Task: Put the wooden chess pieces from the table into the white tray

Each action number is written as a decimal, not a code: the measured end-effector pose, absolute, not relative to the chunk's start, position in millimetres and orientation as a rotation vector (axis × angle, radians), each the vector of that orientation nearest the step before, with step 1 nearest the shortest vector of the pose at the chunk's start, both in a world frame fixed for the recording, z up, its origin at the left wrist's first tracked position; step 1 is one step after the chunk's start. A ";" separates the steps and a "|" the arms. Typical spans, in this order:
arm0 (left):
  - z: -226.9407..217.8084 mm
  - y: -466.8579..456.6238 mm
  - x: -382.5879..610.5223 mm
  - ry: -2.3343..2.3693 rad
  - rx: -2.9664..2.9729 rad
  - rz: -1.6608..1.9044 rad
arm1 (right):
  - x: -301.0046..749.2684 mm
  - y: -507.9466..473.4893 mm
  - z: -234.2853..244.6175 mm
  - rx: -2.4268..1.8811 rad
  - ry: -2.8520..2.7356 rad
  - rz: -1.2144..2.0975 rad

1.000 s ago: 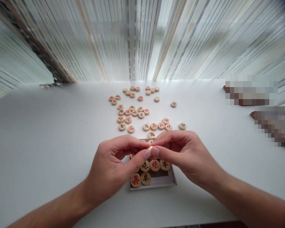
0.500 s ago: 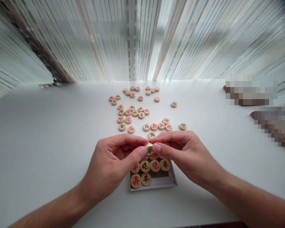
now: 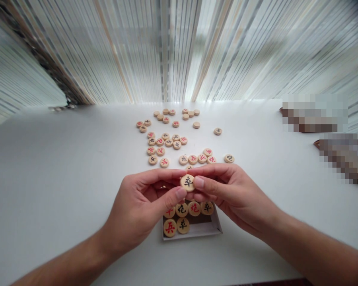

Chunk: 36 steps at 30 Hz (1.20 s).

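Both hands pinch one round wooden chess piece (image 3: 187, 182) with a black character, face up towards me. My left hand (image 3: 143, 206) grips its left edge with thumb and forefinger. My right hand (image 3: 229, 194) grips its right edge the same way. Below the hands lies a shallow white box (image 3: 210, 228) on the white table (image 3: 62, 178). Several pieces lie flat in the box, among them a red-marked one (image 3: 170, 227) and a black-marked one (image 3: 183, 225). The hands hide the far part of the box.
Several loose wooden pieces (image 3: 173, 139) with red or black characters lie scattered on the table beyond the hands. A striped curtain (image 3: 179, 51) hangs behind the table's far edge. Two blurred-out objects (image 3: 314, 113) sit at the right.
The piece between my fingers was edge-on and mostly hidden a second ago. It has turned so its black character faces me, and both hands have risen slightly.
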<state>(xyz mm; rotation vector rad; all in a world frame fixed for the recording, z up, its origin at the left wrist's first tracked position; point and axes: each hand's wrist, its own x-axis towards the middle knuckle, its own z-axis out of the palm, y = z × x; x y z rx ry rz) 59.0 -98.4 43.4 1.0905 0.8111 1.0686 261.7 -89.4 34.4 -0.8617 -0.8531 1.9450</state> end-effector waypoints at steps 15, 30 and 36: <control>45.4 -100.6 59.0 0.926 1.257 1.146 | 262.3 -91.3 34.7 -0.798 -0.910 1.949; 37.4 -105.2 53.7 0.887 1.787 1.181 | 258.9 -93.5 40.5 -0.897 -0.866 1.974; 34.4 -105.9 52.5 0.926 1.767 1.171 | 259.7 -94.2 39.5 -0.882 -0.944 1.943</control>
